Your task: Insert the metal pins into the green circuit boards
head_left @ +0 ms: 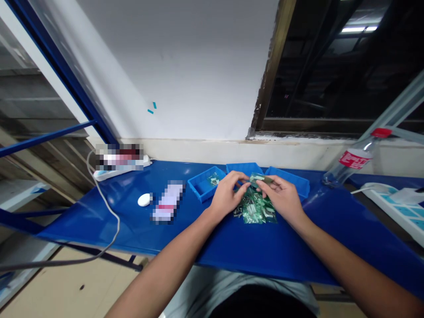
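A small green-tinted plastic bag [256,178] is up off the table between my hands. My right hand [284,193] is closed on it, thumb in front and fingers behind. My left hand [228,191] is pinched close to the bag's left edge; whatever its fingertips hold is too small to tell. Below lies a pile of similar green plastic bags [255,212] with small pale and metallic pieces in them. Small dark metal parts [237,211] lie at the pile's left side, partly under my left hand.
Behind my hands stand a left blue bin [200,191] with a small bag inside, a middle blue bin [243,168] and a right blue bin [303,183]. A phone-like blurred object [169,201], white round disc [144,200], plastic bottle [351,161] and power strips [394,198] share the blue table [265,256].
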Motion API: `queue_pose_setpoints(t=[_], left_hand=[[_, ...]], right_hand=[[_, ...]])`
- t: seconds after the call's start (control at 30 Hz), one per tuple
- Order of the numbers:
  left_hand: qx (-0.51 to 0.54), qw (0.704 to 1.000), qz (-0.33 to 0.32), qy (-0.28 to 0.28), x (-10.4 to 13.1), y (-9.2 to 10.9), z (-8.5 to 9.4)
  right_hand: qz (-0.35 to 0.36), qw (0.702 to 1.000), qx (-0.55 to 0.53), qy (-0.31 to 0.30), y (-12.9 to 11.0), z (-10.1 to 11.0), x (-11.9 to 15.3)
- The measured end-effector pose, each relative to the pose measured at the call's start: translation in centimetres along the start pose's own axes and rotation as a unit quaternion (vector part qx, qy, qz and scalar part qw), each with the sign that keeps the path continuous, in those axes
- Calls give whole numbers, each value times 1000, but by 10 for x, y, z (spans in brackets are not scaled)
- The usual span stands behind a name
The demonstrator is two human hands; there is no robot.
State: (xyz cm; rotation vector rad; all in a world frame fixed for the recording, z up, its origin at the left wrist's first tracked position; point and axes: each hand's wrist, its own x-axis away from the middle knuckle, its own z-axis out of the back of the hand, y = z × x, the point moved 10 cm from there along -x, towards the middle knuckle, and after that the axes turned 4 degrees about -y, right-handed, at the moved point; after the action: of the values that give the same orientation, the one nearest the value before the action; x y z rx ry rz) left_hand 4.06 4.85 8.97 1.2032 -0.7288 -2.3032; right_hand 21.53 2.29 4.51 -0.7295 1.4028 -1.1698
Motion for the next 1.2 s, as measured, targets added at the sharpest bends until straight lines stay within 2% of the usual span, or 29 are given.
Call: queue_pose_setpoints(t=[0.13,0.23,0.33,0.53,0.67,0.73,0.83,0.9,1.03,1.1,1.2], left_hand=[[-7,999,-34,-40,1,6,-10],[23,997,-28,-65,1,3,-17],[18,998,-2,-59,-1,-3,-15],[13,998,41,-46,-1,-10,-11],[48,995,62,-55,1,-17,-17],[68,995,71,-31,2,-20,-14],[62,996,61,15,3,-19,-4],[45,999,27,3,3,-10,-6],[42,997,-29,-58,4,3,-20],[45,997,-23,-55,4,2,-21],[42,998,10,-35,3,-7,-17]], right_hand=[[-18,999,-37,-2,3,-4,3],[-17,998,-44,-51,-3,-15,5],[7,997,-7,-75,-11,-19,6],[30,999,25,10,-6,1,2],[19,999,13,-49,1,-8,0],[2,999,-4,-50,5,-7,-1],[-5,1000,-12,11,8,5,-1],[9,999,-8,40,6,9,0],[28,999,-18,-5,-2,-3,2],[22,999,-25,-24,-4,-8,3],[20,999,-20,-21,-9,-6,4]])
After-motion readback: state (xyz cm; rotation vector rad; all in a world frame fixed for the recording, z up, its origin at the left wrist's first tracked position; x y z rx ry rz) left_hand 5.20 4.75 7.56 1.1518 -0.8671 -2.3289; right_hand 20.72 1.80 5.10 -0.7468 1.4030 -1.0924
